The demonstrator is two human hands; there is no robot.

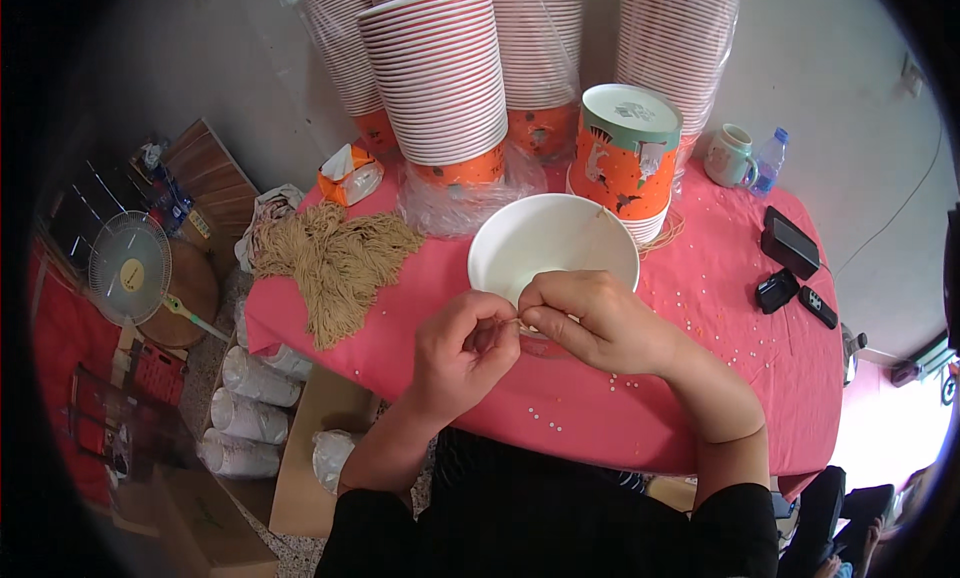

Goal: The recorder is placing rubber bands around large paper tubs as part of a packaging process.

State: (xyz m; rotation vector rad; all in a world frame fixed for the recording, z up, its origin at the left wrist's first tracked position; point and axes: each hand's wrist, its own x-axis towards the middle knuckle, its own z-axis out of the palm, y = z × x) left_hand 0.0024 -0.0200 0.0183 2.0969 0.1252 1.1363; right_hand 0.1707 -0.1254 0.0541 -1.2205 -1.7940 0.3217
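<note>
Fingertips of my left hand (462, 346) and my right hand (598, 320) meet in a pinch at the near rim of a white paper bucket (552, 236). A tiny piece of something thin and pale, perhaps cord, shows between them; its kind is too small to make out. The bucket stands with its wide mouth up and tilted toward me, its inside white. To the left lies a heap of tan cords (335, 268). Behind the bucket, an orange and green patterned bucket (625, 163) rests upside down on others, with loose thin cord (665, 233) beside it.
Tall stacks of nested buckets (435, 78) line the back of the pink-covered table (590, 428). Small white paper dots are scattered about. At right are a mug (731, 158), a bottle (770, 163) and black devices (790, 243). A fan (130, 268) and cartons (325, 428) stand left.
</note>
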